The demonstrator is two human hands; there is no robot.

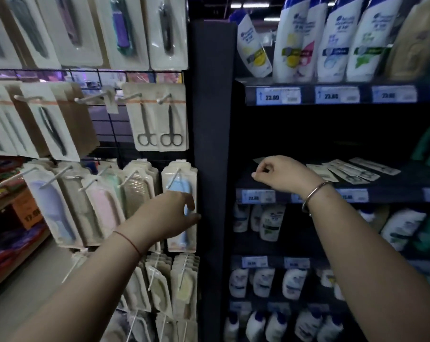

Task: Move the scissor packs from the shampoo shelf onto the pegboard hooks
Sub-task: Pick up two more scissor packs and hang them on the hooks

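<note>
Packs (pixel 354 170) — four shelved, two hung (pixel 159 117).

- The left hand (pixel 170 215) covers the middle of the blue pack (pixel 180 193).
- The right hand (pixel 280 172) hides what its fingers pinch.
- The price tags (pixel 278 96) are too blurry to read well.
- The top packs (pixel 120 28) are cut off.

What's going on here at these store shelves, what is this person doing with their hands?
A person is restocking. The right hand reaches onto the dark shampoo shelf, fingers curled, near flat beige scissor packs lying loose there; whether it grips one is unclear. The left hand rests on a hanging pack with a light blue item on the wire pegboard. Two steel scissor packs already hang on hooks above.
</note>
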